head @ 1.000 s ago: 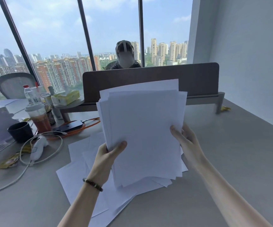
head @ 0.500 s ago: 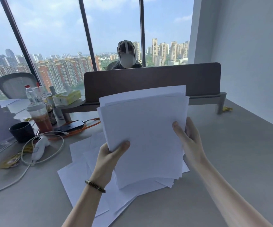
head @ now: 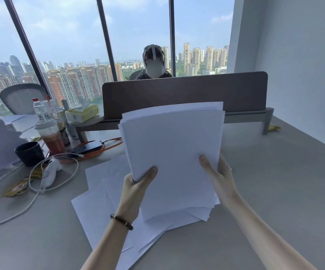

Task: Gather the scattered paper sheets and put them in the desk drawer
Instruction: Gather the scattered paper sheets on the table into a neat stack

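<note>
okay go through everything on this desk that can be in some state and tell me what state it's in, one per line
stack of sheets: held upright, bottom edge on the loose sheets
left hand: gripping the stack's left edge
right hand: holding the stack's right edge, thumb in front
loose sheets: scattered flat on the desk
lidded drink cup: lid on, part full
black mug: upright
water bottle: capped
white cable: loosely coiled

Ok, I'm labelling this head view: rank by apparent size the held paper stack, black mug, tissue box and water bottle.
1. held paper stack, by far.
2. black mug and tissue box: look alike, and the box sits farther back, so unranked.
3. water bottle, partly hidden.
</note>
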`<action>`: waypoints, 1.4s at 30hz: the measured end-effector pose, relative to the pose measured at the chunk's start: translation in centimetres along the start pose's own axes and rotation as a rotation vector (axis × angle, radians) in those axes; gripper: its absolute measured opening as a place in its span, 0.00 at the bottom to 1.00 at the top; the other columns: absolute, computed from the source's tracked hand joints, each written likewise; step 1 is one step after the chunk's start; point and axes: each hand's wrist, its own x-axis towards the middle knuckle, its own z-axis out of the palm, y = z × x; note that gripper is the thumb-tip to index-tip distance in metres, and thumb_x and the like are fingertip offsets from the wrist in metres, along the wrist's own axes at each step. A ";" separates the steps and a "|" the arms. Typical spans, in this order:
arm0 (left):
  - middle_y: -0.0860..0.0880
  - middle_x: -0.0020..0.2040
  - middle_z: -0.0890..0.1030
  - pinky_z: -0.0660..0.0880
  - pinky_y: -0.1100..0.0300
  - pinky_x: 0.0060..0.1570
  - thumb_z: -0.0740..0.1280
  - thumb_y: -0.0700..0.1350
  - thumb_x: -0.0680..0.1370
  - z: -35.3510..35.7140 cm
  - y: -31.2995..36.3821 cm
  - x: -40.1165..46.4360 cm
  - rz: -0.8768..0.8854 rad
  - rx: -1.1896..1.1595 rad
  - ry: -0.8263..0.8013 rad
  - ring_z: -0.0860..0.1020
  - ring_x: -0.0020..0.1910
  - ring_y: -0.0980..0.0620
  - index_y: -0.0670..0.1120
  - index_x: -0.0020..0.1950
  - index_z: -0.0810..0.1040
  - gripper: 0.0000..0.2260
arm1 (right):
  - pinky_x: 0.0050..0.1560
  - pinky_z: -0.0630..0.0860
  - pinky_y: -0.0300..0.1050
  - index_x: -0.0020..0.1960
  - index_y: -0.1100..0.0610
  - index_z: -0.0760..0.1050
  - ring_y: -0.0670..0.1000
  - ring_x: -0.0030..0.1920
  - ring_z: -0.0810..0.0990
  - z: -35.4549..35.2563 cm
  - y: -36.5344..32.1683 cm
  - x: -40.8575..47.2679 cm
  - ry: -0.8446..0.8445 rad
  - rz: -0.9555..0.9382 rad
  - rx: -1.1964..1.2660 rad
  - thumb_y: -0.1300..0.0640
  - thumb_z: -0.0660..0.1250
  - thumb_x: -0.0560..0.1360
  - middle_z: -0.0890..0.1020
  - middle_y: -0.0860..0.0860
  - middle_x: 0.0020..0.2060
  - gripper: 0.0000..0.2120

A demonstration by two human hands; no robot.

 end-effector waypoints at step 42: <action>0.47 0.47 0.83 0.75 0.58 0.44 0.72 0.47 0.77 -10.1 -5.1 2.0 -0.524 0.322 0.210 0.80 0.45 0.49 0.42 0.55 0.80 0.11 | 0.62 0.68 0.55 0.59 0.48 0.78 0.58 0.63 0.73 -3.6 5.8 0.9 -0.211 0.323 -1.547 0.32 0.56 0.77 0.74 0.54 0.61 0.24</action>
